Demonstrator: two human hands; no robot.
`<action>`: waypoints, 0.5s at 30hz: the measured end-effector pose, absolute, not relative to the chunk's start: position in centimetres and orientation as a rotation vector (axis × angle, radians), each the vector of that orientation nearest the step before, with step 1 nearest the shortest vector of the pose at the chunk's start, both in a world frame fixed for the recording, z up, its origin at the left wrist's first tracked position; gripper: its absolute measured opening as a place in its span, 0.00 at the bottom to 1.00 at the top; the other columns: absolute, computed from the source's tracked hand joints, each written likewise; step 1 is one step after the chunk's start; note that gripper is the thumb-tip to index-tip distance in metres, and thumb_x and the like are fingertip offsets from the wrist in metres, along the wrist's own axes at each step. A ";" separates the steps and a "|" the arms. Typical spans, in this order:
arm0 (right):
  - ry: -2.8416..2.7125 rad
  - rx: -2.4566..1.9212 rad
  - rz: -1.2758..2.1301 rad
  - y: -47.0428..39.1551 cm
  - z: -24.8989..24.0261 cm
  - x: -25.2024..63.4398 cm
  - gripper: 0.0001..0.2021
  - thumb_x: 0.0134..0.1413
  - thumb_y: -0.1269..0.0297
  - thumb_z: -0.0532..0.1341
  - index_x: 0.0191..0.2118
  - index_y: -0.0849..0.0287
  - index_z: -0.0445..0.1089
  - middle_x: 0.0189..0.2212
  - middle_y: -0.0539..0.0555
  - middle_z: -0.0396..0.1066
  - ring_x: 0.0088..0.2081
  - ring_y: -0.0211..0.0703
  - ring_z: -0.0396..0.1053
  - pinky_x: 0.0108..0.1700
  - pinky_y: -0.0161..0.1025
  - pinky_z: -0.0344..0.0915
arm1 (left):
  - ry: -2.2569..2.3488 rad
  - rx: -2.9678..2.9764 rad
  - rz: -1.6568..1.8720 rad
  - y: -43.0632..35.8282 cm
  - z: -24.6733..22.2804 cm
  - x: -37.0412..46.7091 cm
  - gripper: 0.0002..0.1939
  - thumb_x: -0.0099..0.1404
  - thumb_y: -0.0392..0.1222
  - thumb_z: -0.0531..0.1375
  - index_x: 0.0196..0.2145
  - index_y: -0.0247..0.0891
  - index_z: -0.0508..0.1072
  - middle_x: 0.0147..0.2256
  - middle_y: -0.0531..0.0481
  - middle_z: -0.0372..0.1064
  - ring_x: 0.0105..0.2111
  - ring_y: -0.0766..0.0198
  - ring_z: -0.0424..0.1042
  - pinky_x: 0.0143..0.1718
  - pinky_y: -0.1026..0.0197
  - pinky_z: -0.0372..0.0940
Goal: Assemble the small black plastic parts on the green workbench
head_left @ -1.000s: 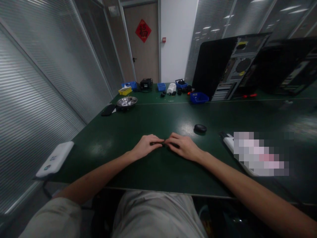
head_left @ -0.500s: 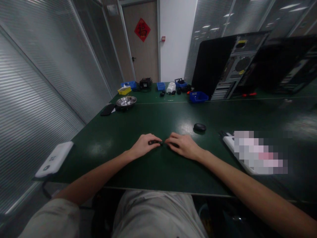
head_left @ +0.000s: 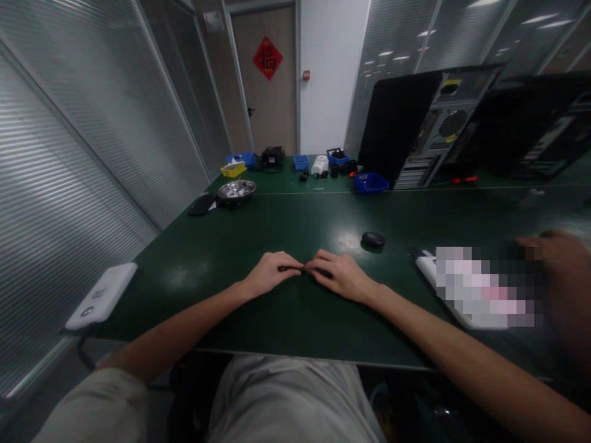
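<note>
My left hand [head_left: 271, 274] is closed in a pinch on a small, thin black piece [head_left: 286, 268], low over the green table [head_left: 258, 323]. Its kind is too small and too covered to make out. Fingertip to fingertip with it, my right hand [head_left: 340, 274] is also closed, pinching near the piece's right end. Its fingers hide whatever they grip, and a dark patch under them could be an object or shadow. A black computer mouse [head_left: 373, 239] rests beyond my right hand, apart from it.
Another person's hand [head_left: 561, 264] reaches in at the right by a white, partly blurred-out object [head_left: 446, 289]. A white device [head_left: 101, 295] lies at the left edge. Farther back are a metal bowl [head_left: 236, 189], a blue tray [head_left: 370, 183] and a computer case [head_left: 434, 129].
My hands have come together, so the gap between their fingertips has closed over the black piece's end. Another person's hand has entered from the right.
</note>
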State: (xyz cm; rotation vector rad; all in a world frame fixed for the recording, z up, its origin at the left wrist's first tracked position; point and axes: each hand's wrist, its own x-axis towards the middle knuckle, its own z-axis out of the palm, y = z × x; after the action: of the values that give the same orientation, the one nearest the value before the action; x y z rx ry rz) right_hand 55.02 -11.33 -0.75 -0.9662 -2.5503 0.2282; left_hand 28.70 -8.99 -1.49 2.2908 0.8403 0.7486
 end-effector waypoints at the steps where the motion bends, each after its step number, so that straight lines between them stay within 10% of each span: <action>1: -2.549 -0.964 0.230 -11.3 -0.7 55.0 0.14 0.72 0.60 0.55 0.56 0.51 0.73 0.47 0.54 0.72 0.37 0.39 0.71 0.37 0.36 0.62 | 0.851 2.283 0.740 -9.0 -1.4 28.7 0.11 0.70 0.43 0.65 0.48 0.41 0.83 0.46 0.45 0.79 0.45 0.59 0.77 0.47 0.59 0.71; 15: -2.697 -1.030 -0.006 -10.6 -0.7 55.8 0.16 0.72 0.62 0.53 0.59 0.52 0.71 0.47 0.56 0.70 0.32 0.37 0.68 0.34 0.36 0.58 | 0.806 2.398 0.569 -7.9 0.3 26.2 0.13 0.71 0.42 0.64 0.51 0.41 0.81 0.45 0.46 0.77 0.43 0.60 0.76 0.47 0.59 0.68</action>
State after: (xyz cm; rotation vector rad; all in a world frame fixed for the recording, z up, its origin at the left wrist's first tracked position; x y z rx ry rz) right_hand 55.75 -10.64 -0.65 -1.0295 -2.6974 -0.0058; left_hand 26.25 -7.87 0.32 2.3976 0.8060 0.5687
